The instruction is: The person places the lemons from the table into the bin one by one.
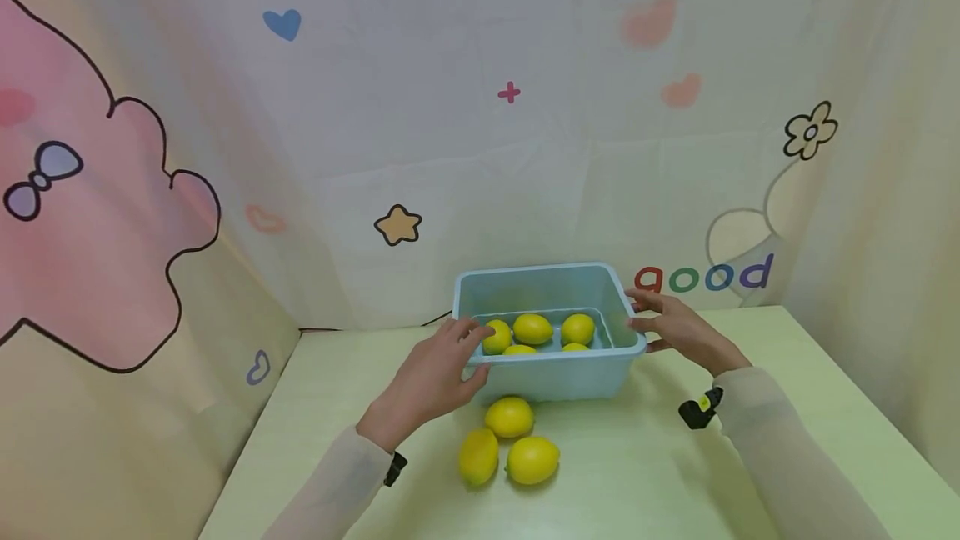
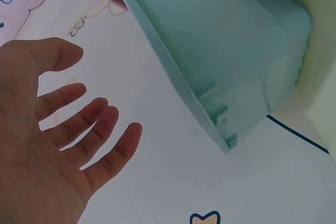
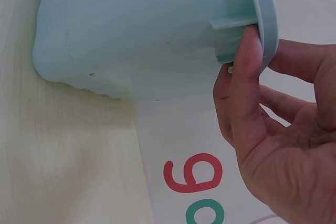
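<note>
A light blue plastic bin [image 1: 558, 380] stands upright on the table with several yellow lemons [image 1: 532, 329] inside. At its right end my right hand [image 1: 686, 332] grips the rim; in the right wrist view, fingers of the right hand [image 3: 283, 171] tuck under the lip and the thumb lies on the other side of it. My left hand [image 1: 431, 373] hovers by the front left corner. Seen from the left wrist, the left hand [image 2: 63, 145] has spread, slightly bent fingers, apart from the bin wall [image 2: 231, 51], holding nothing.
Three more lemons lie close together on the pale table [image 1: 637, 473] before the bin: one behind [image 1: 510, 417], one left [image 1: 478, 457], one right [image 1: 533, 460]. A printed cloth [image 1: 450, 148] hangs behind and at both sides.
</note>
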Demonstrator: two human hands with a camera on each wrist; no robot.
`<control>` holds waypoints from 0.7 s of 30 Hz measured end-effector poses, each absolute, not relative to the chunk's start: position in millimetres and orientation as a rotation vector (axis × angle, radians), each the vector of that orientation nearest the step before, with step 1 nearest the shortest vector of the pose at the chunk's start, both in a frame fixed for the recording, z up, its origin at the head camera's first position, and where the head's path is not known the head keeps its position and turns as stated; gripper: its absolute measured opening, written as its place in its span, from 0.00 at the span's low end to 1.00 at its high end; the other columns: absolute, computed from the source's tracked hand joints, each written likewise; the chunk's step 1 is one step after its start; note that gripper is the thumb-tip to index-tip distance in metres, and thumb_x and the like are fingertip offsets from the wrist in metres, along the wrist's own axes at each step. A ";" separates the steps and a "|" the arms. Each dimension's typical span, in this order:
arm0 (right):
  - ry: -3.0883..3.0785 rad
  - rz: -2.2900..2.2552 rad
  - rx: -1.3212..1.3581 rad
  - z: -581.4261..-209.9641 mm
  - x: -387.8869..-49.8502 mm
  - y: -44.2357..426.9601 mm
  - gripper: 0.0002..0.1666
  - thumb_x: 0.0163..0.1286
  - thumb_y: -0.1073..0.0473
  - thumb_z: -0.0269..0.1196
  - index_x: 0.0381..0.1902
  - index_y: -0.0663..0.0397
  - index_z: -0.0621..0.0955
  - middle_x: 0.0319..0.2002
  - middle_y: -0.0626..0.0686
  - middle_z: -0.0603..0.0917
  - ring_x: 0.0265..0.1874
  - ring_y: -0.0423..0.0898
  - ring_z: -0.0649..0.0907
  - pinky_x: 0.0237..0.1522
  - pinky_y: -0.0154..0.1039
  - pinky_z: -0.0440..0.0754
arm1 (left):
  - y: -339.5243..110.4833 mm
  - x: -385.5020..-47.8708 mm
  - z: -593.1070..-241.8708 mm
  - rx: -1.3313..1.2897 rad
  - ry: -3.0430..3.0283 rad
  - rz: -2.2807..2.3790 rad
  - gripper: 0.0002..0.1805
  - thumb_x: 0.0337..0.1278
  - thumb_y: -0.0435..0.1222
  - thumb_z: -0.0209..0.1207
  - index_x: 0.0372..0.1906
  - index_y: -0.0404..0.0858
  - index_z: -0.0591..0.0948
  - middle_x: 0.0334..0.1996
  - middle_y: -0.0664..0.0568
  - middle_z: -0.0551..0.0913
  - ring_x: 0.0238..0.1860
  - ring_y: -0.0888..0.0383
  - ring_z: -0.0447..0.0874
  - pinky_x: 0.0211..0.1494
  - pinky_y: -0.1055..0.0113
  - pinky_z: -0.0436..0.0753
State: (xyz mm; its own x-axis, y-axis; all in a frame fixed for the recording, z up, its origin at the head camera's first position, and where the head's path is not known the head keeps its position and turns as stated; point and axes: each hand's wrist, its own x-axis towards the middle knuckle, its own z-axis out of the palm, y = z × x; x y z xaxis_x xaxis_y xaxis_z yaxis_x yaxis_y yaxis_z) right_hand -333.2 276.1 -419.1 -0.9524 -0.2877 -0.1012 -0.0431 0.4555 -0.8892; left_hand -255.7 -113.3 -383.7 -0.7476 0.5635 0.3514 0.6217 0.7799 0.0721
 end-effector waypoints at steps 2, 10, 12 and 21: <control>2.470 -1.501 -0.286 -419.4 -333.7 275.9 0.44 0.72 0.55 0.59 0.78 0.54 0.51 0.69 0.68 0.62 0.54 0.60 0.78 0.48 0.47 0.87 | -114.4 -250.9 -387.0 -0.935 -2.645 -0.247 0.23 0.64 0.44 0.58 0.62 0.46 0.75 0.56 0.54 0.77 0.52 0.57 0.76 0.44 0.68 0.85; 2.461 -1.503 -0.280 -419.7 -333.6 274.9 0.44 0.72 0.56 0.59 0.78 0.55 0.52 0.69 0.69 0.62 0.55 0.63 0.77 0.48 0.47 0.87 | -116.8 -233.5 -402.8 -1.044 -2.634 -0.251 0.23 0.63 0.46 0.59 0.61 0.46 0.77 0.57 0.53 0.78 0.54 0.57 0.78 0.43 0.67 0.85; 2.464 -1.501 -0.281 -419.2 -333.8 274.9 0.44 0.72 0.56 0.59 0.78 0.55 0.52 0.69 0.69 0.62 0.56 0.65 0.77 0.48 0.48 0.87 | -117.2 -230.7 -408.6 -1.070 -2.666 -0.249 0.23 0.63 0.47 0.58 0.62 0.46 0.76 0.58 0.52 0.77 0.54 0.57 0.79 0.44 0.66 0.85; 2.467 -1.496 -0.275 -420.2 -335.8 276.7 0.43 0.72 0.57 0.59 0.78 0.54 0.52 0.69 0.68 0.62 0.56 0.63 0.78 0.49 0.49 0.87 | -122.2 -224.7 -446.1 -1.130 -2.847 -0.178 0.25 0.64 0.48 0.58 0.64 0.48 0.74 0.63 0.53 0.75 0.59 0.55 0.76 0.52 0.60 0.85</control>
